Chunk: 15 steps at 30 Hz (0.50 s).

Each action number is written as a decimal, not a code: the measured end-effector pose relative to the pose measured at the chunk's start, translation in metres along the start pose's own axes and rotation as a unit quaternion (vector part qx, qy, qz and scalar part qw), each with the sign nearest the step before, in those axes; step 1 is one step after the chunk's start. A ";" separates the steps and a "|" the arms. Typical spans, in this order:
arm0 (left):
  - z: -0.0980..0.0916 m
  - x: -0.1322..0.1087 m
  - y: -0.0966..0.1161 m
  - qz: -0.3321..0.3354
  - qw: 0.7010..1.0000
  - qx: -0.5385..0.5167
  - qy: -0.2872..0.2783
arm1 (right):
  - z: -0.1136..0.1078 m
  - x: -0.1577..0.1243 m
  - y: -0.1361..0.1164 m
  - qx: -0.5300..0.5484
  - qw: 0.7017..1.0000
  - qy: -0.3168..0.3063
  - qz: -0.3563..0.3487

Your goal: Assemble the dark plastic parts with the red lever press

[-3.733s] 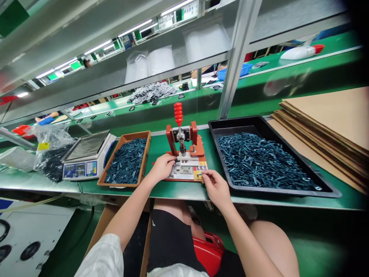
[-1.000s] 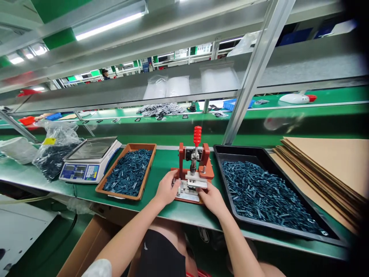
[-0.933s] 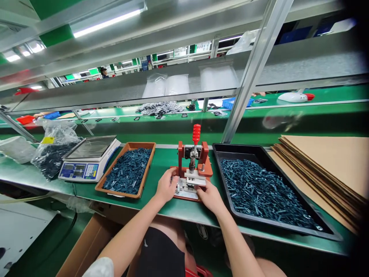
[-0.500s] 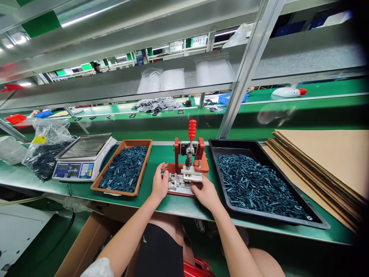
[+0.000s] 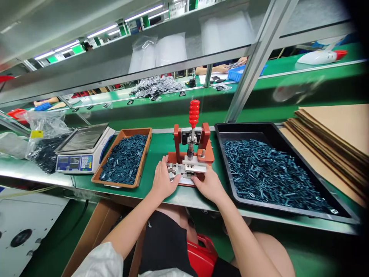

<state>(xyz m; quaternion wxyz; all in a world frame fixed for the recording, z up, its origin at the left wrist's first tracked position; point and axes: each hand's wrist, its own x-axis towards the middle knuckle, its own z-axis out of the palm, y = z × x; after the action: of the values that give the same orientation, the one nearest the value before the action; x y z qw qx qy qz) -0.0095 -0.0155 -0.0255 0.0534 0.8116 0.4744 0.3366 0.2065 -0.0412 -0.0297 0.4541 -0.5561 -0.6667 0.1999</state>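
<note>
Press (image 5: 190, 150) sits near bench edge (image 5: 184, 202), open gap toward brown tray (image 5: 117, 184).

On bench (image 5: 163, 143), L-R: scale (image 5: 82, 148), L parts tray (image 5: 117, 184), toggle press (image 5: 191, 146), R parts tray (image 5: 245, 136), cardboard (image 5: 338, 129).

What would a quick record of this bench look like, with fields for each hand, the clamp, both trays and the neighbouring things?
left hand: at the left end of the clamp's metal base, thumb spread from fingers
right hand: at the base's right front, fingers partly hidden
clamp: between the trays, red handle upright
brown tray: left of clamp, small dark parts
black tray: right of clamp, similar parts
far left: scale, plastic bag
far right: cardboard stack
</note>
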 end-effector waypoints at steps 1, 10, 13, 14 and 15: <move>-0.001 0.001 -0.001 0.008 1.000 0.009 -0.007 | 0.000 0.001 0.001 0.004 1.000 -0.003 0.001; -0.004 0.000 -0.006 -0.006 0.999 -0.027 -0.022 | 0.004 0.011 0.017 0.031 0.996 -0.030 0.075; 0.003 0.000 -0.006 -0.061 0.990 -0.128 0.026 | 0.006 0.009 0.019 0.046 0.996 -0.019 0.068; 0.006 0.000 -0.006 -0.088 0.980 -0.170 0.048 | 0.006 0.008 0.019 0.051 0.997 -0.014 0.059; 0.008 0.002 -0.007 -0.116 0.969 -0.207 0.069 | 0.007 0.007 0.020 0.053 0.997 -0.008 0.052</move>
<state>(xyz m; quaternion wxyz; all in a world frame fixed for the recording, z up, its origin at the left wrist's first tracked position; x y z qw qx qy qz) -0.0092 -0.0087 -0.0335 0.2265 0.6974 0.4875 0.4741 0.2120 -0.0271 -0.0456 0.4670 -0.5632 -0.6291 0.2628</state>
